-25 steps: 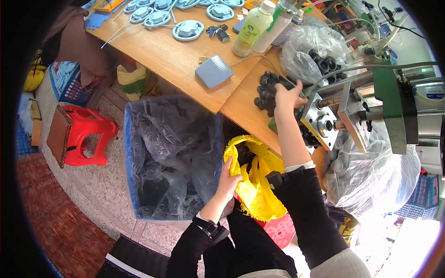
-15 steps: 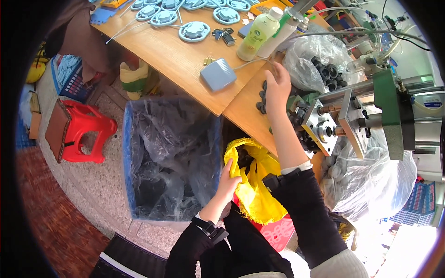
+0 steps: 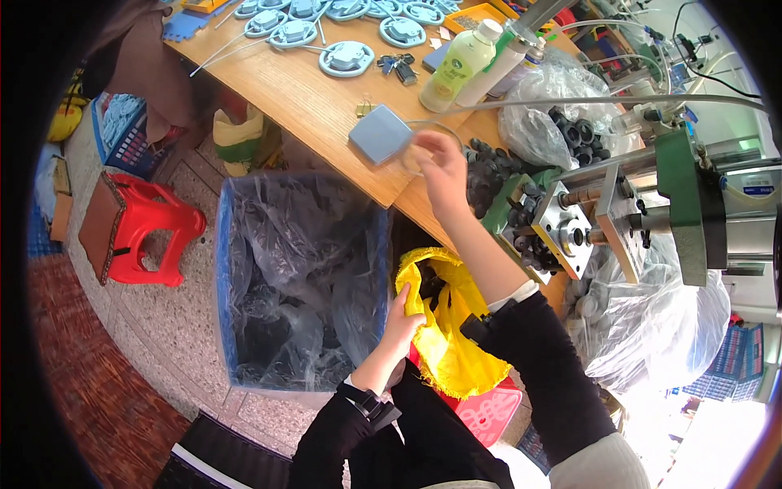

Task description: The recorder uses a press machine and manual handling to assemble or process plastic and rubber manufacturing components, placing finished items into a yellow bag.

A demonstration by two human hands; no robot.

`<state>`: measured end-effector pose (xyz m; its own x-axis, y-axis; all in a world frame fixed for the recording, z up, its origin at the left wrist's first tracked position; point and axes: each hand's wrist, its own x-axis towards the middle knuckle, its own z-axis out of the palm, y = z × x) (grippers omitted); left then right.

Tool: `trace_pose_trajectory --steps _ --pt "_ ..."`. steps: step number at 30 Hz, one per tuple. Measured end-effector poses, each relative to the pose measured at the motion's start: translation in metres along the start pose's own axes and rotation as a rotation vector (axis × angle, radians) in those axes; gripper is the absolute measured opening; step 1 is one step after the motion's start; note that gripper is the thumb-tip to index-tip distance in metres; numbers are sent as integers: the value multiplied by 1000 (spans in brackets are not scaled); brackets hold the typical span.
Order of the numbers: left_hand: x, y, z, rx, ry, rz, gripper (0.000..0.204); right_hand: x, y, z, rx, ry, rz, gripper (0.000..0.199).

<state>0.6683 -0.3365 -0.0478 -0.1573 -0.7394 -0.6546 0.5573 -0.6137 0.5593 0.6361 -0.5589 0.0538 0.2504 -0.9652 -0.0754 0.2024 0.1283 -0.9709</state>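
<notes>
Wooden bench (image 3: 309, 114): L hand (image 3: 403, 314) fingers pinch yellow bag (image 3: 456, 342); R hand (image 3: 444, 167) fingers loosely curled, grip unclear.

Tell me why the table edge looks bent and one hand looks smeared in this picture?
Head view: the fisheye lens bows the wooden table edge and leaves dark corners. The right hand is motion-blurred above the table edge, its fingers soft, while the left hand, gripping the yellow bag, is sharp. Bright daylight washes out the lower right corner, and the clear plastic bags show glare.
</notes>
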Motion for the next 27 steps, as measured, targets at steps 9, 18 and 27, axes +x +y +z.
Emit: trace_pose_trajectory --steps 9,18,27 --pt "3 -6 -4 34 -1 14 75 31 46 -122 -1248 886 31 51" --pt "0 -8 -7 -2 -2 -12 75 52 47 -133 -1424 700 145 50" --pt "50 56 -3 -226 27 55 77 14 59 -94 -1605 847 5 32"
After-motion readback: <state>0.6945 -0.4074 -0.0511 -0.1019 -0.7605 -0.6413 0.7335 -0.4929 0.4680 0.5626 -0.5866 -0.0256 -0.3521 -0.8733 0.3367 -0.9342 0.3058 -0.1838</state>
